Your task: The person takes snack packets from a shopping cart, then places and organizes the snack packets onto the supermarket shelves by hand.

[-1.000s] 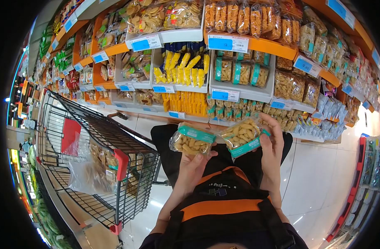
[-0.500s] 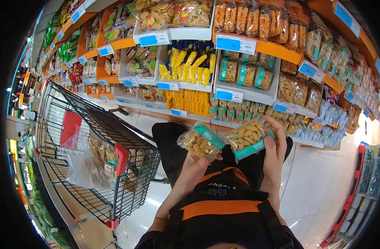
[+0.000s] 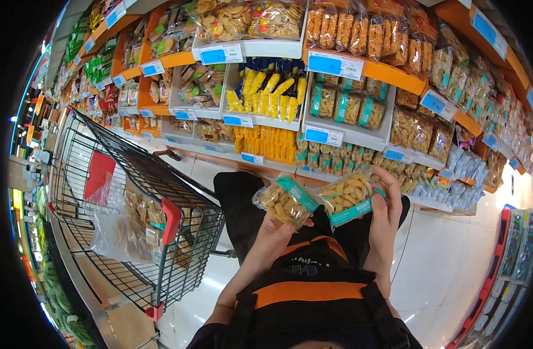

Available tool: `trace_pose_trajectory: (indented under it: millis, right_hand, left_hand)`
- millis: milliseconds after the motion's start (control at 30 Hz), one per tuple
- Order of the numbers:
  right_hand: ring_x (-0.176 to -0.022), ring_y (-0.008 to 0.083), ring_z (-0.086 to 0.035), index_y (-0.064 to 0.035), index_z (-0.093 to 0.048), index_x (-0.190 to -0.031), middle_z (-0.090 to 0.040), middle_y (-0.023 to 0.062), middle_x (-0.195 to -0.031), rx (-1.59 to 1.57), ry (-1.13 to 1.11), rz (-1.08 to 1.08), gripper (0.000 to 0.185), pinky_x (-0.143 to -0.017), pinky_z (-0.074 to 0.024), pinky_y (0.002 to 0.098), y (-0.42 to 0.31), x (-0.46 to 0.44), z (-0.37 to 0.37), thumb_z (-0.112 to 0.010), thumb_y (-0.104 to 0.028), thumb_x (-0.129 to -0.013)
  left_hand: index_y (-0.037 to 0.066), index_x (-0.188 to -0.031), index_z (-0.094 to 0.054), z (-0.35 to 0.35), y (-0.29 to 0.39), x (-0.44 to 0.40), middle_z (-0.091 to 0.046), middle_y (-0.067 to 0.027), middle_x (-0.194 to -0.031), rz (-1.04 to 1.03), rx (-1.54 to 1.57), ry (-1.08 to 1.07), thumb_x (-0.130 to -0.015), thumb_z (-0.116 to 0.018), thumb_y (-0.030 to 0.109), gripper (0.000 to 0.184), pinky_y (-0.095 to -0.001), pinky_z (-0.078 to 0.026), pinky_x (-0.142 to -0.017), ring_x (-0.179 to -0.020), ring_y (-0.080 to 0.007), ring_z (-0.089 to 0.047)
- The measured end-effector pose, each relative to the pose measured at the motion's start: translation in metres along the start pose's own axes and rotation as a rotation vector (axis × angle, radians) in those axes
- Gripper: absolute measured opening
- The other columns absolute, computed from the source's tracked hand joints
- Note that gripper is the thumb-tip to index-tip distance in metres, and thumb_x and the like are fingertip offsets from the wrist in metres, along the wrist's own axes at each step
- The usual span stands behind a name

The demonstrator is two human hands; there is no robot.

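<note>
Two clear snack packs with teal labels are held side by side in front of my lap. My left hand (image 3: 276, 230) grips the lower edge of the left snack pack (image 3: 281, 202), which is tilted and filled with light brown pieces. Wrapped round the right end of the other snack pack (image 3: 345, 195) is my right hand (image 3: 387, 200), thumb in front and fingers behind. The two packs nearly touch at their inner corners; I cannot tell if they meet. Similar teal-labelled packs (image 3: 346, 109) stand in a white shelf bin ahead.
A black wire shopping cart (image 3: 188, 224) with red corners stands at my left, holding bagged snacks (image 3: 118, 232). Ahead, tiered shelves carry packaged snacks and price tags (image 3: 335, 64). A red-edged rack (image 3: 490, 279) is at the far right.
Both packs have tilted slightly in my hands, the right one showing its label from a different angle. My view has shifted a little. Both hands keep their hold.
</note>
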State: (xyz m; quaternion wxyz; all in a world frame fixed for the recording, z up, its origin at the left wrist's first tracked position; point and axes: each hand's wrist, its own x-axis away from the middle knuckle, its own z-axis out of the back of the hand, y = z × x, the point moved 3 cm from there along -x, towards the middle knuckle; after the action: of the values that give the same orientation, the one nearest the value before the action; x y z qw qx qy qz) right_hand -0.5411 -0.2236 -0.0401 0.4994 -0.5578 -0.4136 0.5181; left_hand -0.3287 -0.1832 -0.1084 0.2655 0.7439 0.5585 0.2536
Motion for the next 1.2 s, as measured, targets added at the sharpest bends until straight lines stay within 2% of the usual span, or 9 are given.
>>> trace_pose_trajectory:
  millis: [200,333,400,467,800,867,933,1067,1200]
  right_hand:
    - [-0.115,0.0165,-0.053,-0.0002,-0.058,-0.123,-0.058,0.0082,-0.124,0.017,-0.237,-0.044,0.039,-0.096,-0.0396,0.0284,0.01,0.011,-0.004,-0.049,-0.004,-0.085]
    - [-0.101,0.0163,-0.055,0.0007,-0.06,-0.12,-0.056,0.0074,-0.11,0.038,-0.509,0.0,0.039,-0.087,-0.0438,0.0272,0.011,0.009,-0.029,-0.052,0.003,-0.082]
    - [-0.077,0.0137,-0.054,-0.0015,-0.063,-0.116,-0.056,0.0081,-0.106,0.153,-0.582,0.073,0.035,-0.063,-0.0431,0.0232,0.014,0.008,-0.039,-0.06,-0.001,-0.081]
    - [-0.09,0.018,-0.058,-0.0036,-0.063,-0.12,-0.057,0.0095,-0.111,0.166,-0.649,0.086,0.039,-0.072,-0.0463,0.0259,0.014,0.007,-0.048,-0.063,0.0,-0.081]
    - [-0.11,0.0298,-0.057,-0.0049,-0.054,-0.13,-0.057,0.0161,-0.123,0.174,-0.6,0.08,0.045,-0.092,-0.0457,0.0359,0.032,0.003,-0.055,-0.061,-0.002,-0.086]
    - [-0.11,0.0308,-0.057,-0.0041,-0.055,-0.128,-0.059,0.0173,-0.121,0.199,-0.63,0.051,0.041,-0.092,-0.0454,0.036,0.033,0.004,-0.056,-0.061,-0.003,-0.087]
    - [-0.112,0.0332,-0.057,-0.0035,-0.057,-0.125,-0.06,0.0186,-0.119,0.182,-0.644,0.057,0.038,-0.094,-0.0446,0.0364,0.032,0.004,-0.058,-0.063,-0.007,-0.088]
    - [-0.113,0.0349,-0.056,-0.0045,-0.057,-0.125,-0.059,0.0179,-0.122,0.202,-0.686,0.056,0.037,-0.095,-0.0443,0.0379,0.034,0.006,-0.058,-0.065,-0.009,-0.089]
    - [-0.117,0.0344,-0.054,-0.0066,-0.055,-0.127,-0.058,0.0154,-0.124,0.231,-0.661,0.078,0.039,-0.098,-0.0428,0.0398,0.039,-0.003,-0.049,-0.065,-0.011,-0.09]
  left_hand:
    - [0.005,-0.149,-0.017,-0.001,0.006,0.0,-0.037,-0.0115,-0.145,0.156,-0.038,-0.152,-0.084,-0.074,0.028,0.09,-0.039,-0.042,-0.104,-0.131,-0.0221,-0.042]
    - [0.006,-0.152,0.004,0.002,-0.003,0.003,-0.014,-0.0095,-0.154,0.146,-0.169,-0.269,-0.072,-0.085,0.035,0.123,-0.032,-0.017,-0.115,-0.142,-0.0176,-0.015]
    - [0.009,-0.152,0.008,-0.003,0.005,0.014,-0.014,-0.009,-0.153,0.121,-0.246,-0.215,-0.073,-0.085,0.028,0.123,-0.0302,-0.017,-0.114,-0.141,-0.0167,-0.015]
    - [0.009,-0.151,0.007,-0.007,0.014,0.024,-0.015,-0.0092,-0.153,0.159,-0.315,-0.104,-0.075,-0.083,0.024,0.12,-0.03,-0.017,-0.114,-0.14,-0.0163,-0.016]
    - [0.009,-0.144,-0.027,0.047,0.186,0.135,-0.04,-0.0163,-0.14,-0.873,-0.87,0.891,-0.08,-0.071,0.019,0.079,-0.0427,-0.049,-0.096,-0.123,-0.0323,-0.051]
    - [0.006,-0.148,-0.021,0.074,0.215,0.172,-0.04,-0.0153,-0.139,-0.775,-1.27,1.308,-0.076,-0.072,0.013,0.088,-0.0391,-0.037,-0.105,-0.127,-0.0266,-0.045]
    - [0.007,-0.148,-0.026,0.076,0.24,0.172,-0.043,-0.0147,-0.14,-0.7,-1.511,1.155,-0.074,-0.07,0.001,0.086,-0.039,-0.037,-0.105,-0.125,-0.0265,-0.046]
    - [0.01,-0.149,-0.028,0.156,0.228,0.206,-0.039,-0.0155,-0.149,0.199,-2.236,0.781,-0.07,-0.075,0.004,0.092,-0.0373,-0.036,-0.108,-0.135,-0.034,-0.039]
    - [0.01,-0.151,-0.024,0.196,0.218,0.215,-0.032,-0.0185,-0.152,0.387,-1.604,0.601,-0.066,-0.084,0.016,0.103,-0.0383,-0.035,-0.108,-0.14,-0.0349,-0.032]
